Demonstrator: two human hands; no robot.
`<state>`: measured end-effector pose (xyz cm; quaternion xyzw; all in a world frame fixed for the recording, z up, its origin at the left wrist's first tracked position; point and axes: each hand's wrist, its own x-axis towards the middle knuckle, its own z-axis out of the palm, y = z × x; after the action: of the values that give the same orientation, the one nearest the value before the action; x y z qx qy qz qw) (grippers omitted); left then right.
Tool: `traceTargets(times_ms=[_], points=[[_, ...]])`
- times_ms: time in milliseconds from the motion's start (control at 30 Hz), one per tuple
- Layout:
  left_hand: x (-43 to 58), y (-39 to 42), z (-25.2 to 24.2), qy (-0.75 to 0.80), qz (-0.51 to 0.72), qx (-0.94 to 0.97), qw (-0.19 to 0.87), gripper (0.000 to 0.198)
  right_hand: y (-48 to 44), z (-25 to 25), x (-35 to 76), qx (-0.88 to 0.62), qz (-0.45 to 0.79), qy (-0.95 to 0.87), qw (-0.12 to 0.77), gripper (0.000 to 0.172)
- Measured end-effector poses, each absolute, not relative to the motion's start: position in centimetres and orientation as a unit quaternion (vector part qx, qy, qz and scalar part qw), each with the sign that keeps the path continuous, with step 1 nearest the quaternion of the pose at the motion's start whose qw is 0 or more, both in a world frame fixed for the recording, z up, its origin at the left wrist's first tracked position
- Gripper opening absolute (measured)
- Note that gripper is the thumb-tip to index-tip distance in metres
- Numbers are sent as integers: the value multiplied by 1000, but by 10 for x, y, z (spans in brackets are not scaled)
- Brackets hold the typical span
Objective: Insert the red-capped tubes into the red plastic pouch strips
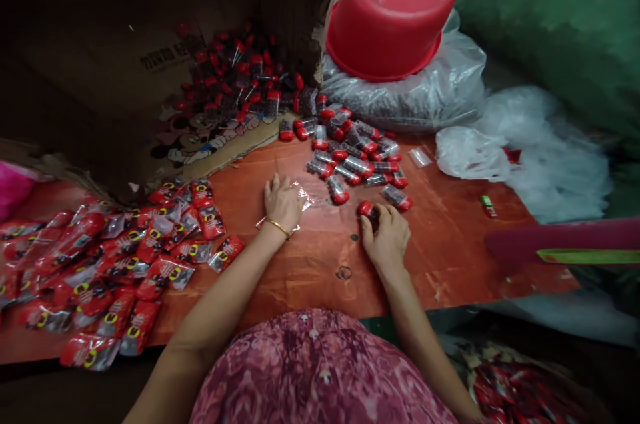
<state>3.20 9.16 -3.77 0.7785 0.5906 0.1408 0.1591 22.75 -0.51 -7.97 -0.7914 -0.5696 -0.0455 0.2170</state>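
My left hand, with a bangle at the wrist, rests on a clear printed plastic packet lying on the red table. Its fingers point forward and lie over the packet, whose edges show on both sides of the hand. My right hand is closed around a small red-capped clear container with dark contents, thumb on the near side. Just beyond it lies a loose pile of similar containers. To the left is a heap of red printed packets, seemingly filled.
A big cardboard box lies open at the back left, with more containers inside. An upturned red tub sits on a stuffed clear plastic bag. More plastic bags are at right, near a small green packet.
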Motion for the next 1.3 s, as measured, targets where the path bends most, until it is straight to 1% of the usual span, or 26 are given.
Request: traceTargets(times_ms=[167, 233, 367, 433, 467, 533, 633, 667, 733, 833, 900, 967, 1033, 1167, 1300], points=[[22, 83, -43, 589, 130, 775, 189, 25, -4, -77, 232, -785, -27, -578, 221, 44], [21, 82, -46, 586, 143, 772, 201, 25, -5, -75, 233, -778, -27, -581, 236, 44], [20, 79, -48, 587, 195, 755, 216, 27, -9, -65, 226, -746, -50, -588, 307, 38], [20, 73, -43, 586, 230, 739, 240, 27, -9, -57, 214, -717, -25, -597, 359, 36], [21, 69, -39, 581, 248, 731, 256, 27, -8, -53, 206, -703, 11, -594, 390, 37], [24, 61, -29, 565, 285, 720, 286, 26, -1, -46, 188, -679, 134, -566, 448, 39], [26, 50, -16, 537, 327, 718, 300, 25, 15, -39, 161, -626, 343, -502, 489, 42], [27, 48, -13, 530, 339, 717, 301, 25, 20, -38, 154, -608, 387, -483, 497, 41], [26, 44, -9, 517, 371, 703, 317, 23, 26, -36, 144, -588, 428, -450, 519, 38], [23, 41, -10, 518, 451, 611, 393, 25, 25, -36, 136, -586, 419, -417, 554, 32], [23, 40, -13, 529, 494, 503, 473, 26, 22, -35, 134, -589, 399, -420, 563, 30], [25, 38, -16, 519, 491, 403, 571, 21, 18, -35, 133, -594, 375, -438, 561, 30], [30, 36, -18, 495, 473, 338, 646, 22, 16, -35, 133, -604, 346, -455, 555, 30], [40, 29, -14, 460, 496, 259, 689, 30, 16, -36, 132, -619, 294, -465, 561, 34], [42, 25, -7, 442, 484, 172, 736, 36, 16, -38, 128, -625, 290, -443, 573, 31]])
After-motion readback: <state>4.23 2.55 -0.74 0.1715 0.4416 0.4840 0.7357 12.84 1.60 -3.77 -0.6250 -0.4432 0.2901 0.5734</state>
